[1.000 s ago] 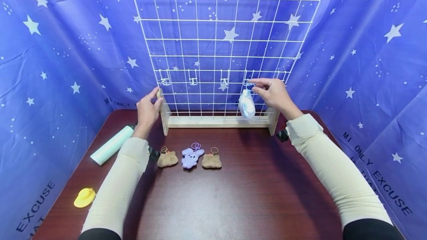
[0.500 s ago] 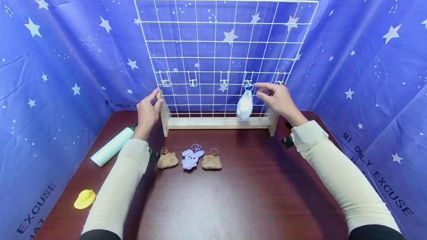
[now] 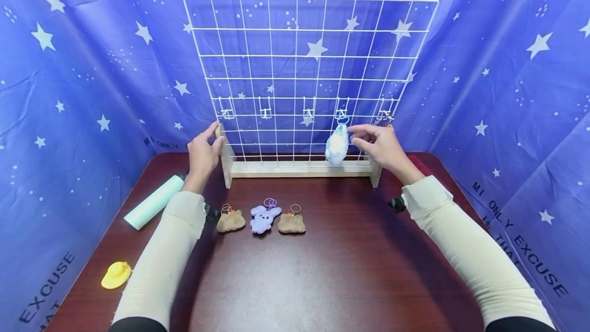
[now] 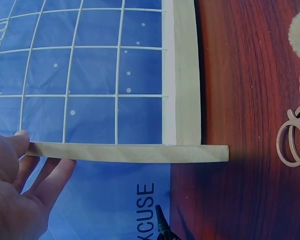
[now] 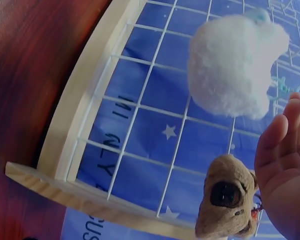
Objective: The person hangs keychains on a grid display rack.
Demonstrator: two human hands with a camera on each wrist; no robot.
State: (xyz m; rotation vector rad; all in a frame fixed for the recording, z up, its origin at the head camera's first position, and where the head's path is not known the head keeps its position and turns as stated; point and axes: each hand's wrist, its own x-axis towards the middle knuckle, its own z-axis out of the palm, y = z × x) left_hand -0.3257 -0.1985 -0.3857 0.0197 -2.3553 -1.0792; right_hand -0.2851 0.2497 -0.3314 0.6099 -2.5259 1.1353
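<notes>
A white and pale-blue plush keychain (image 3: pixel 337 145) hangs by its blue ring (image 3: pixel 343 120) from a hook on the white wire grid (image 3: pixel 295 56). Beside its upper right side is my right hand (image 3: pixel 380 145), thumb and index finger apart and nothing between them. My left hand (image 3: pixel 204 152) pinches the wooden side post (image 4: pixel 125 152) of the grid stand, thumb on one face and fingers on the other. In the right wrist view a brown plush keychain (image 5: pixel 225 192) hangs close to my right hand; in the head view that hand mostly hides it.
Three plush keychains lie on the table: a brown one (image 3: pixel 231 221), a purple bunny (image 3: pixel 262 219) and another brown one (image 3: pixel 292 223). Bare hooks (image 3: pixel 266 112) line the grid's left part. A mint cylinder (image 3: pixel 154 203) and a yellow duck (image 3: pixel 117 274) lie at left.
My right hand has let go of the blue ring and shifted slightly down and away. The white and blue plush now hangs free and has turned. My left hand stays put.
</notes>
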